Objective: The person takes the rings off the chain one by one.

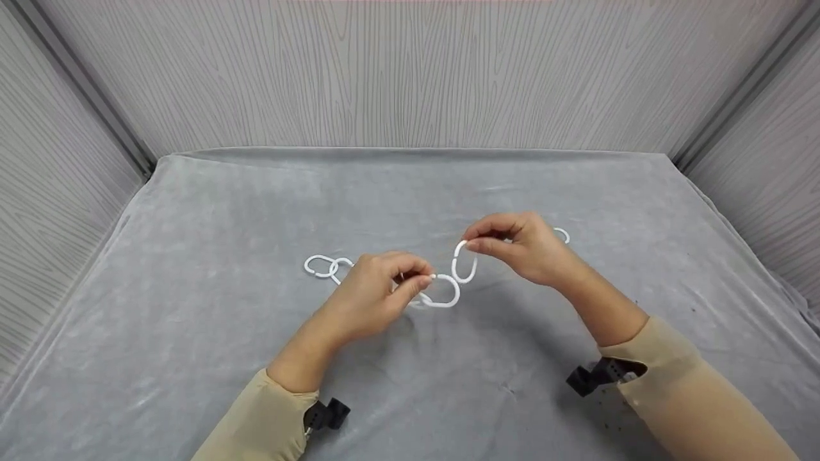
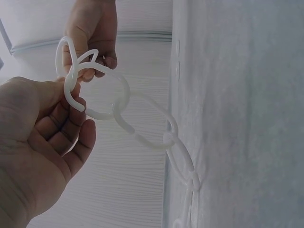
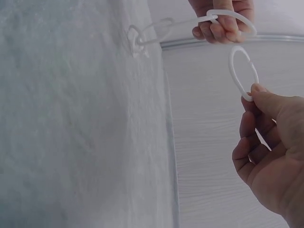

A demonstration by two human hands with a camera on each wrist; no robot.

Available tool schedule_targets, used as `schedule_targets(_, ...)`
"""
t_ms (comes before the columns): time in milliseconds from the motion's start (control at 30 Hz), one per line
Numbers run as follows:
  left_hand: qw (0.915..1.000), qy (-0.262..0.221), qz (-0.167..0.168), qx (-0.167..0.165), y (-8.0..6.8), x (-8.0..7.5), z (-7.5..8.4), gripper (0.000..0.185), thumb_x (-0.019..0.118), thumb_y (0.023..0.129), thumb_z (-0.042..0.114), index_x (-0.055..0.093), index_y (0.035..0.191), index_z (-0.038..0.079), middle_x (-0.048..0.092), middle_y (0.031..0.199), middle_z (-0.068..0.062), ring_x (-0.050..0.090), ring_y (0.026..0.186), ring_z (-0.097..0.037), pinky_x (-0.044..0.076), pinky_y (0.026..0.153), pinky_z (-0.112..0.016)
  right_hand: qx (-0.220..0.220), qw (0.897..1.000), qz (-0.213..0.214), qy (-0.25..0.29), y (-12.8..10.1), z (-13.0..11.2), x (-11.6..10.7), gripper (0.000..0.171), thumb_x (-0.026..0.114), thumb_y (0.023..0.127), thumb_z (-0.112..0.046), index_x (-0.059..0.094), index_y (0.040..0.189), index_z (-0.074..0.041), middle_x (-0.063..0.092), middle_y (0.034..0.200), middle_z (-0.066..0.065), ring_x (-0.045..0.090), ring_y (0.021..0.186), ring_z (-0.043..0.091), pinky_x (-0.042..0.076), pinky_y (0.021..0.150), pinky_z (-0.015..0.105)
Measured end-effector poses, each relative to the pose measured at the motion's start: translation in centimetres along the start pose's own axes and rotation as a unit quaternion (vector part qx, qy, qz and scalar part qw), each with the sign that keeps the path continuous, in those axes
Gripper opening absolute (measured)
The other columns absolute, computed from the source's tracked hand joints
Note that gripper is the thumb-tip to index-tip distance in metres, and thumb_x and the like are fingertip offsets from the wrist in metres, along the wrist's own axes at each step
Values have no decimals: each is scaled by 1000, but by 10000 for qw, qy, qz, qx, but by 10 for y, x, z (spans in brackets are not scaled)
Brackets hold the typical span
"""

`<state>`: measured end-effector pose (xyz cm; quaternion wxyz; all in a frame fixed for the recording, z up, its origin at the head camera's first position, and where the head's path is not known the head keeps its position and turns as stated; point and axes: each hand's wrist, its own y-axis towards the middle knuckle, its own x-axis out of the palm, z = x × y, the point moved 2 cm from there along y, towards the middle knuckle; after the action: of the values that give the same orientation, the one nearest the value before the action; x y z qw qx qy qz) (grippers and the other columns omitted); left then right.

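A chain of white oval plastic links (image 1: pixel 323 266) lies on the grey cloth (image 1: pixel 192 358) and rises at its right end. My left hand (image 1: pixel 426 280) pinches that raised end link (image 1: pixel 443 298) between thumb and fingers. My right hand (image 1: pixel 473 242) pinches a single loose white link (image 1: pixel 462 262) by its top, holding it upright right beside the end link. In the right wrist view the loose link (image 3: pixel 243 71) hangs just below the chain link (image 3: pixel 232 18) that the left hand holds. The left wrist view shows the chain (image 2: pixel 142 128) sagging from my fingers down to the cloth.
One more white link (image 1: pixel 562 235) lies on the cloth behind my right hand. Grey wood-grain walls (image 1: pixel 410 70) close in the table at the back and on both sides. Black wrist mounts (image 1: pixel 327 415) sit on tan sleeves.
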<state>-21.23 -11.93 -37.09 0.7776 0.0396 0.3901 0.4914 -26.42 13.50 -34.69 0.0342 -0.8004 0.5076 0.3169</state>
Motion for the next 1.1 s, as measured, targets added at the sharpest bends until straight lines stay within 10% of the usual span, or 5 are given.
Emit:
schedule_targets(433, 9999, -27, 78, -64, -2, -1, 0, 8, 71, 102, 9, 76, 96, 9, 66, 85, 3, 62, 80, -12, 54, 74, -30, 744, 9892, 1239, -232, -16, 22, -49, 12, 81, 97, -14, 82, 104, -5, 76, 89, 0, 63, 76, 7, 50, 66, 18)
schedule_targets(1100, 10000, -25, 80, -39, -1, -3, 2, 9, 70, 103, 10, 76, 97, 8, 67, 86, 3, 62, 79, -12, 54, 73, -30, 1636, 9705, 1585, -793, -49, 89, -113, 27, 78, 100, -20, 77, 114, 4, 76, 94, -9, 65, 88, 4, 51, 76, 16)
